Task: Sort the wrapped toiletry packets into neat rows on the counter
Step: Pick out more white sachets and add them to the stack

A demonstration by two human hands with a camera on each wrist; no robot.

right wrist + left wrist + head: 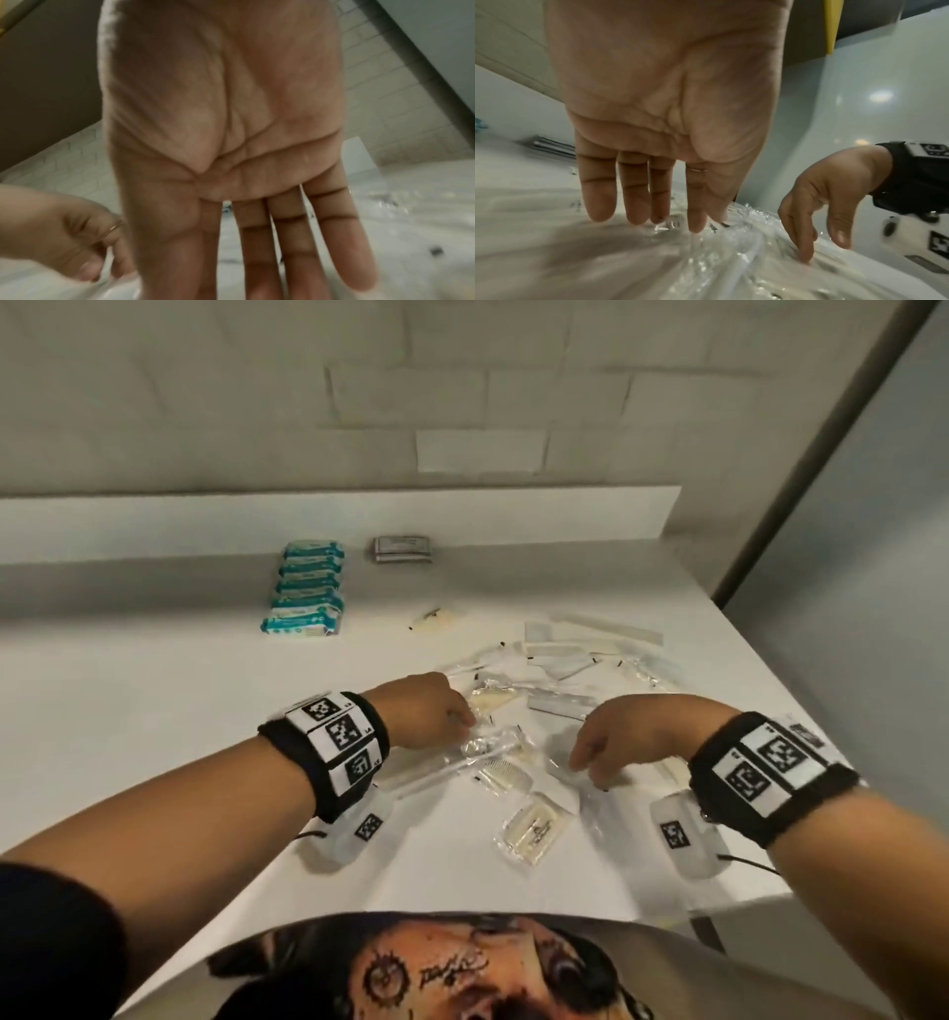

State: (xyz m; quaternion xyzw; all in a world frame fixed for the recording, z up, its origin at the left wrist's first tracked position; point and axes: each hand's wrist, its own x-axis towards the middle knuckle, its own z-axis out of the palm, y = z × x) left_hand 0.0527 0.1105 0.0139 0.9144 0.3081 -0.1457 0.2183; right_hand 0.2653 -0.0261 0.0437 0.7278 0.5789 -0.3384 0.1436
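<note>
A heap of clear wrapped packets [575,654] lies on the white counter [179,701], centre right. My left hand [436,711] reaches down onto a long clear toothbrush packet [462,762]. In the left wrist view the fingers [634,192] hang nearly straight, while thumb and index finger pinch the packet's crinkled end [731,253]. My right hand [606,742] hovers to the right, fingers [257,233] straight. Its index fingertip [805,257] touches clear wrap on the counter, thumb apart. A wrapped comb [506,775] lies between the hands.
Several teal packets [308,588] form a column at the back left, beside a small stack of grey packets [401,549]. One pale packet [434,619] lies alone behind the heap. A small soap-like packet [534,829] sits near the front edge. The counter's right edge runs diagonally.
</note>
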